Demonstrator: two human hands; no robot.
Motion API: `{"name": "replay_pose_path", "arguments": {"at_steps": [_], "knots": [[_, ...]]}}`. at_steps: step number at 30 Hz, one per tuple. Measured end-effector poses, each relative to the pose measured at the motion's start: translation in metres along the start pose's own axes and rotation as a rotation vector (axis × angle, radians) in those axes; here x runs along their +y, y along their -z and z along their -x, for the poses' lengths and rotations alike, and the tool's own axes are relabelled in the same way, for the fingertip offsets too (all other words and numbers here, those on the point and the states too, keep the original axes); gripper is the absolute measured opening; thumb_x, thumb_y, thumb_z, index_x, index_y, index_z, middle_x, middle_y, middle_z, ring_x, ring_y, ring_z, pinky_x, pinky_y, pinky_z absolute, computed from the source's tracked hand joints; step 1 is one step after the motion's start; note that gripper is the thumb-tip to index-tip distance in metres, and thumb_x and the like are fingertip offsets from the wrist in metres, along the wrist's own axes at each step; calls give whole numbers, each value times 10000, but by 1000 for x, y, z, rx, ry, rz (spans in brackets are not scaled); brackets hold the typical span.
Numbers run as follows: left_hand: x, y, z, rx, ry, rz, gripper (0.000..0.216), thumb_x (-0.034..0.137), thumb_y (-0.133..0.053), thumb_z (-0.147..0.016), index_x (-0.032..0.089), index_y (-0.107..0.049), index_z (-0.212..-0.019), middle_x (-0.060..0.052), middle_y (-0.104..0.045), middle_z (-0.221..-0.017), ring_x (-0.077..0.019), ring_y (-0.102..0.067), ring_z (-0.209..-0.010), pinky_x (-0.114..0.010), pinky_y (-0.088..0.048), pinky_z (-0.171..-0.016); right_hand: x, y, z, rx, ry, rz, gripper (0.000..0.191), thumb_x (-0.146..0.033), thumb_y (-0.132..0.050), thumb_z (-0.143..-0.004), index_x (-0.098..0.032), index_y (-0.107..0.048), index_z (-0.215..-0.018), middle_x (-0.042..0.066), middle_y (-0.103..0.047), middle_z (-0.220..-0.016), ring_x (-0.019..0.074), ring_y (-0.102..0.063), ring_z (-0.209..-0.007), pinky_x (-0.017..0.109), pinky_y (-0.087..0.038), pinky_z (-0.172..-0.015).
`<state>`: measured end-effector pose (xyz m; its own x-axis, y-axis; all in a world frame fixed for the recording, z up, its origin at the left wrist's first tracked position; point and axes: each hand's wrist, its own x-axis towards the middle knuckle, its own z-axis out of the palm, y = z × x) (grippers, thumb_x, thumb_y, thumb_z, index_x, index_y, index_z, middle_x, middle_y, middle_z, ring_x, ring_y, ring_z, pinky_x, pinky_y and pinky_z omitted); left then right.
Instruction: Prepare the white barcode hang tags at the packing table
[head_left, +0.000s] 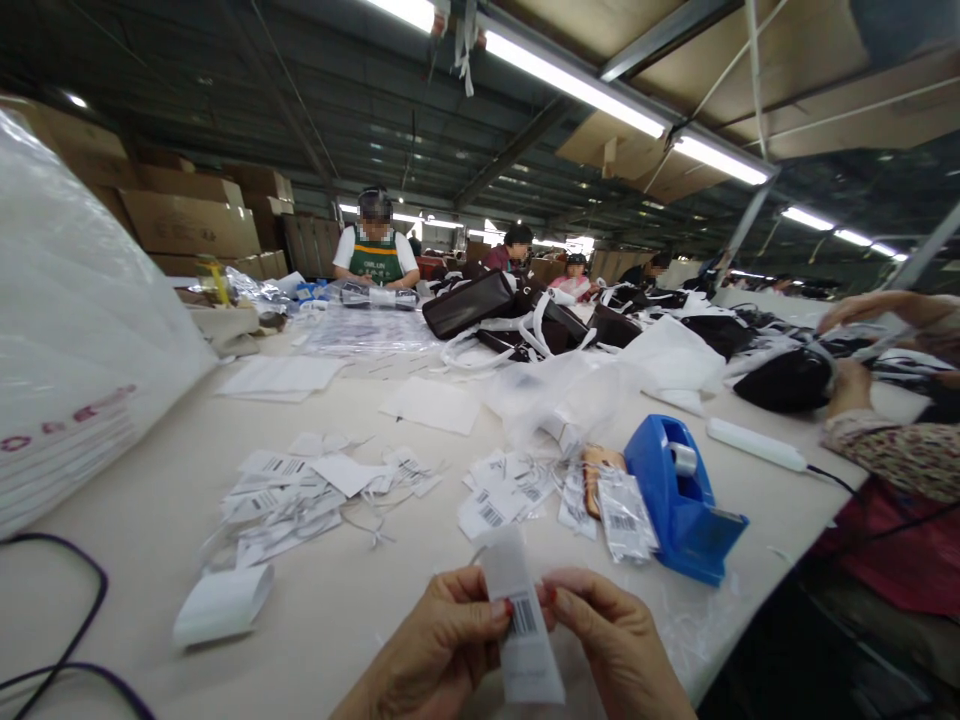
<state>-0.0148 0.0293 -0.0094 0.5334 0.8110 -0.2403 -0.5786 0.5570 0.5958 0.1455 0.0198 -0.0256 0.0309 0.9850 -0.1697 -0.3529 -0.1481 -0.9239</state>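
My left hand (439, 645) and my right hand (611, 640) pinch a white barcode label (521, 625) between thumbs and forefingers, low in the middle of the view above the table's near edge. Just beyond the label lies a heap of white barcode tags (506, 490) and small clear bags with tags (622, 515). A blue tape dispenser (682, 500) stands to the right of my right hand. Another scatter of paper tags (300, 495) lies to the left front.
The long beige table (150, 520) holds a stack of plastic bags (67, 330) at left, a curled white paper (221, 605), dark handbags (480, 300) and a white bar (754, 445). A co-worker's arms (885, 320) reach in at right; other people sit across.
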Motion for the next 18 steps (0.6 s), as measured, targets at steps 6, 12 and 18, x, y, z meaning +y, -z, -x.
{"name": "replay_pose_path", "arguments": {"at_steps": [6, 12, 18], "knots": [[1, -1, 1, 7, 2, -8, 270, 112, -711, -625, 48, -694, -886, -152, -724, -761, -167, -663, -685, -219, -472, -660, -4, 0, 2, -8, 70, 87, 156, -323, -770, -583, -184, -707, -618, 20, -692, -647, 181, -592, -661, 269, -454, -658], [17, 2, 3, 136, -118, -17, 259, 178, -779, -554, 73, -709, -780, -84, -716, -673, -130, -626, -625, -203, -464, -639, 0, 7, 5, 101, 250, 280, 154, -323, -768, -578, -205, -671, -563, -15, -589, -597, 144, -505, -624, 240, -394, -616], [21, 9, 1, 207, -292, -28, 183, 171, -761, -587, 149, -708, -760, -13, -697, -694, -95, -575, -634, -195, -445, -628, 5, 12, 6, 73, 309, 396, 184, -358, -728, -618, -209, -642, -554, -9, -553, -592, 154, -497, -607, 256, -378, -600]]}}
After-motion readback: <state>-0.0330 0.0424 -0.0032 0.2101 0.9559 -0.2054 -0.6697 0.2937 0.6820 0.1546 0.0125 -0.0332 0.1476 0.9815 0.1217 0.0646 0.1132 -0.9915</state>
